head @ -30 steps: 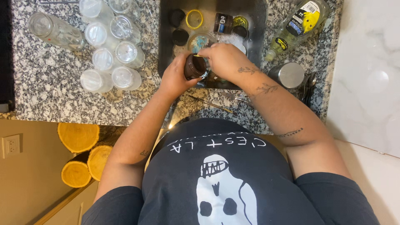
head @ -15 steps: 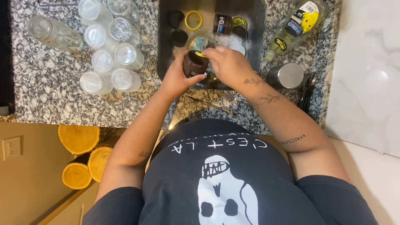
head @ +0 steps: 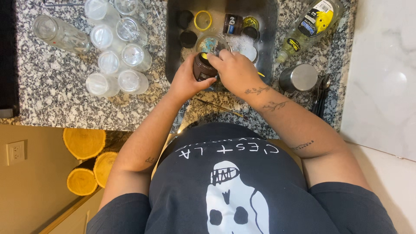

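My left hand (head: pixel 185 80) grips a small dark brown jar (head: pixel 202 68) over the front edge of the steel sink (head: pixel 272 26). My right hand (head: pixel 234 69) is over the jar's mouth, fingers closed on something yellow pushed into the opening; what it is I cannot tell. Inside the sink lie black lids, a yellow ring lid (head: pixel 203 20), another dark jar (head: pixel 233 24), a glass bowl (head: pixel 211 43) and white suds (head: pixel 241 43).
Several clear glass jars (head: pixel 117 47) stand upside down on the granite counter (head: pixel 56 99) left of the sink. A bottle of dish soap (head: pixel 307 27) lies at the right, beside a steel cup (head: pixel 298 79) and dark utensils. Sliced log rounds (head: pixel 84 143) sit below the counter.
Both hands have lifted the brown jar slightly and turned it upright. The right hand moved from the jar's side to over its mouth.
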